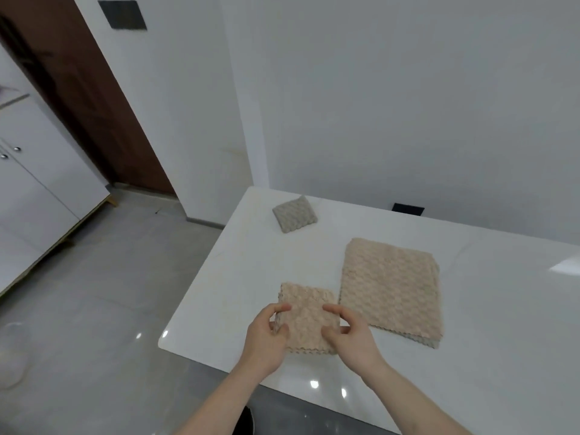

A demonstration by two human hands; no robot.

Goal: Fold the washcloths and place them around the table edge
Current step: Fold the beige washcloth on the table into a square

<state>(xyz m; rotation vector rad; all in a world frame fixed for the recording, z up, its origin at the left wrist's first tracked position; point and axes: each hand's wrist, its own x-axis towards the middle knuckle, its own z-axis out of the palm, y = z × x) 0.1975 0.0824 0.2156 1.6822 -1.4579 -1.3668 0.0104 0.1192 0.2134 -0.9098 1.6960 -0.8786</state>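
A folded beige washcloth lies near the front left of the white table. My left hand pinches its left edge between thumb and fingers. My right hand pinches its right edge the same way. To the right lies a stack of unfolded beige washcloths, spread flat, with a grey one peeking out underneath. A small folded grey washcloth sits near the table's far left corner.
The table's left edge and front edge border a glossy grey floor. A white cabinet stands at the left, a brown door behind it. The white wall runs along the table's far side, with a dark socket.
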